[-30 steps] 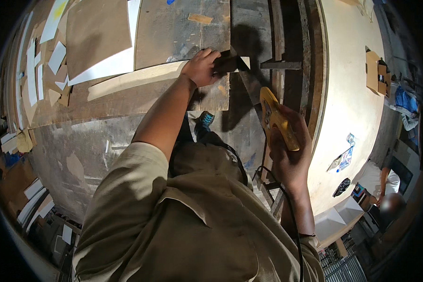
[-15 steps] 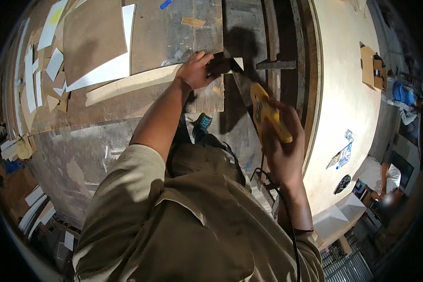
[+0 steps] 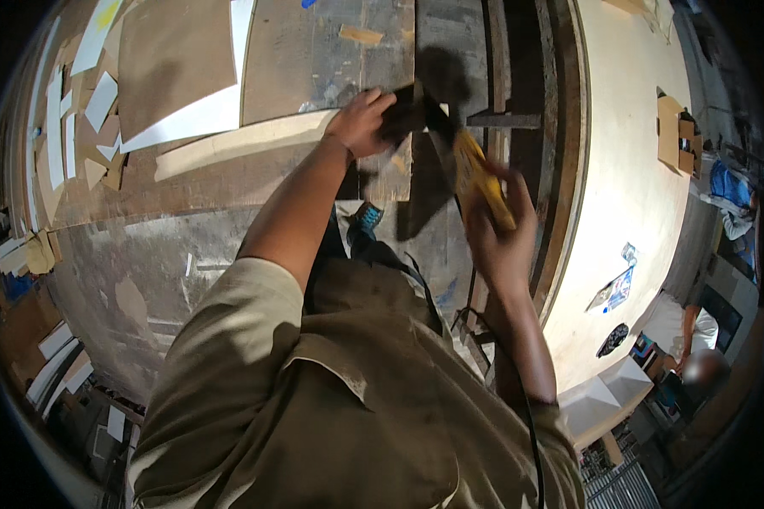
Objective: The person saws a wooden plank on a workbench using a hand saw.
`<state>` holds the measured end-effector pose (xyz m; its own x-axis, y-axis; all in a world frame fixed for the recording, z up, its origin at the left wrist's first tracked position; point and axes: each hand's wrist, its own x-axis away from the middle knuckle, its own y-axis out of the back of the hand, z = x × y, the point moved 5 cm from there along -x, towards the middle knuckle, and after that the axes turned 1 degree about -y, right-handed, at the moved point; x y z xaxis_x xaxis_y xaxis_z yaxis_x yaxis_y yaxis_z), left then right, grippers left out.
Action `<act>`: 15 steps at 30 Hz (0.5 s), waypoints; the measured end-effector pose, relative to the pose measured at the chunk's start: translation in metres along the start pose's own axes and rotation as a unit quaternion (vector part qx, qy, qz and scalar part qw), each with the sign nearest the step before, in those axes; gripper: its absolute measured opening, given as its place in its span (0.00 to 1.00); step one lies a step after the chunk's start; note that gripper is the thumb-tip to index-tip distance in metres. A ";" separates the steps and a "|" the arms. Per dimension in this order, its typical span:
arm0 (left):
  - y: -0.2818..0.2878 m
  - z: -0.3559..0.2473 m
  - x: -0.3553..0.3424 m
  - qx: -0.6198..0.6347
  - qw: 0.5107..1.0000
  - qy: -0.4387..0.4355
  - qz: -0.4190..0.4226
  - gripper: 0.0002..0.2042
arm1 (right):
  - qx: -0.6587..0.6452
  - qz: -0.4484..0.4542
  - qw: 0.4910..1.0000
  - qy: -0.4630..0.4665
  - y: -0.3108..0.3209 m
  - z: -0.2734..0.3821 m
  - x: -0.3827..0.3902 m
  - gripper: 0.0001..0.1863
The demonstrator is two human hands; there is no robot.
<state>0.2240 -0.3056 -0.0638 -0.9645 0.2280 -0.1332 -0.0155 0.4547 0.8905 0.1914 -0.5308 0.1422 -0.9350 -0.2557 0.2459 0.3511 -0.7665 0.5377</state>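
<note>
My right hand (image 3: 502, 229) grips the yellow handle (image 3: 474, 170) of a handsaw, whose dark blade (image 3: 440, 124) angles up and left to the right end of a pale wooden strip (image 3: 238, 142). My left hand (image 3: 363, 123) is curled over that strip near its end, pressing it on the worn board (image 3: 297, 59) at the board's right edge. What lies beneath my left fingers is dark and hard to make out. The saw and right hand are blurred.
Cardboard and white offcuts (image 3: 102, 102) lie at left. Right of a dark timber frame (image 3: 501, 120) stands a pale panel (image 3: 620, 170) with an open box (image 3: 678, 136). A person in white (image 3: 679, 327) is at lower right. My shoe (image 3: 367, 218) shows below the board.
My right hand has pushed the saw up and forward toward the strip in successive steps. My left hand stays on the strip, with only slight shifts in the view.
</note>
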 end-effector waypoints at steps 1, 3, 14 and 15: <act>-0.013 -0.002 0.007 0.001 1.000 0.011 0.011 0.39 | 0.002 0.001 1.000 -0.010 -0.013 -0.003 -0.007 0.21; -0.023 0.003 0.001 -0.007 1.000 0.006 -0.009 0.41 | -0.042 -0.033 0.998 0.029 -0.030 0.006 -0.023 0.22; 0.008 -0.005 -0.008 -0.043 0.997 -0.029 0.050 0.19 | -0.001 -0.014 1.000 -0.005 -0.019 -0.005 0.002 0.24; 0.005 -0.011 -0.012 -0.038 0.997 -0.037 0.051 0.19 | 0.001 -0.026 0.999 0.019 -0.026 -0.001 -0.005 0.24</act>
<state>0.2325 -0.3154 -0.0532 -0.9402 0.3338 -0.0685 0.0600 0.3600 0.9310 0.1866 -0.5107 0.1265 -0.9533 -0.2378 0.1861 0.3017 -0.7783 0.5506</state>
